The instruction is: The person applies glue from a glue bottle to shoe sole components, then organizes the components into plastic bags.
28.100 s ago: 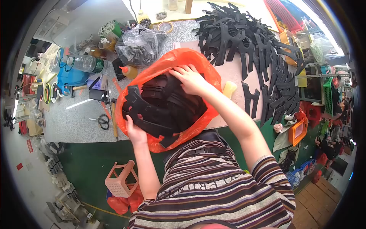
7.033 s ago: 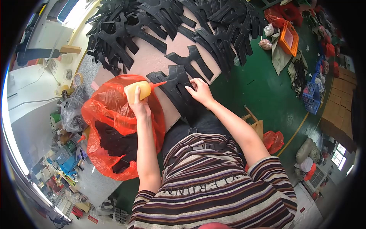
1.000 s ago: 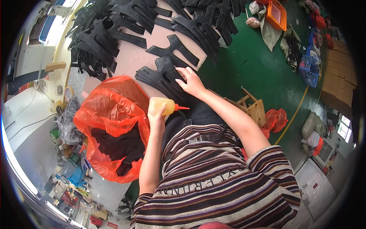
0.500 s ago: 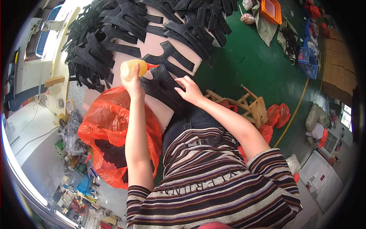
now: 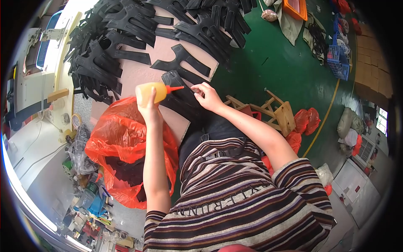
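Observation:
My left hand (image 5: 148, 107) is wrapped round a squeeze bottle (image 5: 145, 93) of yellowish liquid, held tilted nearly flat. Its red nozzle points right, over a black forked piece (image 5: 173, 79) in front of my lap. My right hand (image 5: 208, 97) is at the right edge of that piece, fingers curled in and closed at its edge; the fingertips are partly hidden. Just beyond lies another black forked piece (image 5: 181, 59), flat on the pale pink board (image 5: 136, 72).
Many black forked pieces (image 5: 130, 19) are heaped along the board's far and left sides. An open red plastic bag (image 5: 113, 134) with dark pieces inside stands by my left forearm. A wooden stool (image 5: 284, 118) is at right, on the green floor (image 5: 268, 63).
The bottle has moved right and slightly down, and its nozzle now reaches near my right fingertips. My right hand's fingers have drawn closer together.

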The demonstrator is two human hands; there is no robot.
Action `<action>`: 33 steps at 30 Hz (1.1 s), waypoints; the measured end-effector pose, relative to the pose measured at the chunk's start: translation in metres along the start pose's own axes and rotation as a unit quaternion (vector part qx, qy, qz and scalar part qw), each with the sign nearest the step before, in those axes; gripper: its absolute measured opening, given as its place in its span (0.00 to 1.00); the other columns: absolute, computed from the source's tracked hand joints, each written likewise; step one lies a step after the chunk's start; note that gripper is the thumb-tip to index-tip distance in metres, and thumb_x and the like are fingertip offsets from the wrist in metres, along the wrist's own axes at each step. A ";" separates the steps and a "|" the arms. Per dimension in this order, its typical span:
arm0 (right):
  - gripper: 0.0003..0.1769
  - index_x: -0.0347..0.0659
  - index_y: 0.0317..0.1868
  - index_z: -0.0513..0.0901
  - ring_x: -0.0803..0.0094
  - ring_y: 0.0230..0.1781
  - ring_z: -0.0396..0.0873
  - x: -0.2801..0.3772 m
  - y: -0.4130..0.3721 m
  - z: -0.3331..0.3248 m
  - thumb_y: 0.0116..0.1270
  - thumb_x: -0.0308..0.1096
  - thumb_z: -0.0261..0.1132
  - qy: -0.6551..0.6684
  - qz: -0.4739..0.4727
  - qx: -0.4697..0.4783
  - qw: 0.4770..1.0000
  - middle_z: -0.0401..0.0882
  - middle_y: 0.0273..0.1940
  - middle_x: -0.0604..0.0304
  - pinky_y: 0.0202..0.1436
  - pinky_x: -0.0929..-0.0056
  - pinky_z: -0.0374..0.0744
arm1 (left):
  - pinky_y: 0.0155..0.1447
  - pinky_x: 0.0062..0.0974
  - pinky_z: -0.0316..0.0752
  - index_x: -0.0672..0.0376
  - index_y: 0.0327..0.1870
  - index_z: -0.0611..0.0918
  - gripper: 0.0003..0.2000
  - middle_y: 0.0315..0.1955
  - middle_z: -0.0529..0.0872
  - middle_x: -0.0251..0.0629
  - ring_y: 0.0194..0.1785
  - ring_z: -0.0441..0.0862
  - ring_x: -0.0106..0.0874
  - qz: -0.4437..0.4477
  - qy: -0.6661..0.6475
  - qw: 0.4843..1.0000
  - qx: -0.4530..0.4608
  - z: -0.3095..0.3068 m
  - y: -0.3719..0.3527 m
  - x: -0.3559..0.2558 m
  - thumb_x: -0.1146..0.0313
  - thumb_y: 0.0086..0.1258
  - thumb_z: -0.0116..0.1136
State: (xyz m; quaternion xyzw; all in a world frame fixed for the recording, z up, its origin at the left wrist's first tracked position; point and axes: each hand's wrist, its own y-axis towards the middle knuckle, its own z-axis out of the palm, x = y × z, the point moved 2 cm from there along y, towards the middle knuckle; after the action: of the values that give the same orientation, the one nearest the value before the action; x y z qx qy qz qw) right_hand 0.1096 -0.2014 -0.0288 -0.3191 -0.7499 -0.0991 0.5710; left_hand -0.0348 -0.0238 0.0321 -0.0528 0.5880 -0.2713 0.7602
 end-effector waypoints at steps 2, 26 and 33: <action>0.16 0.39 0.50 0.84 0.72 0.31 0.79 -0.002 -0.001 -0.001 0.61 0.24 0.61 -0.006 0.006 0.008 1.000 0.76 0.38 0.58 0.41 0.74 0.79 | 0.54 0.31 0.81 0.62 0.56 0.77 0.20 0.50 0.82 0.38 0.52 0.82 0.30 0.020 0.030 0.999 -0.023 0.001 -0.012 0.008 0.74 0.64 0.71; 0.20 0.37 0.52 0.81 0.79 0.38 0.77 0.023 0.015 0.006 0.62 0.34 0.71 0.126 0.220 0.018 0.967 0.81 0.37 0.65 0.46 0.77 0.76 | 0.62 0.38 0.79 0.61 0.60 0.74 0.20 0.54 0.81 0.42 0.57 0.81 0.38 -0.070 -0.152 0.986 -0.004 -0.058 -0.086 0.012 0.65 0.71 0.61; 0.15 0.32 0.50 0.80 0.72 0.38 0.86 0.053 0.026 0.019 0.62 0.21 0.61 0.237 0.192 0.244 0.920 0.87 0.40 0.55 0.45 0.73 0.82 | 0.70 0.45 0.75 0.67 0.68 0.70 0.26 0.65 0.77 0.50 0.66 0.76 0.43 -0.051 -0.408 0.911 0.001 -0.084 -0.081 -0.015 0.62 0.75 0.59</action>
State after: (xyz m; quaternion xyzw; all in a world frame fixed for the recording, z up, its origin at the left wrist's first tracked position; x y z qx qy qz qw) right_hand 0.1022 -0.1526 0.0080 -0.2748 -0.5175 0.1257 0.8006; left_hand -0.1432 -0.0649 0.0517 -0.1886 0.2228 -0.2651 0.9190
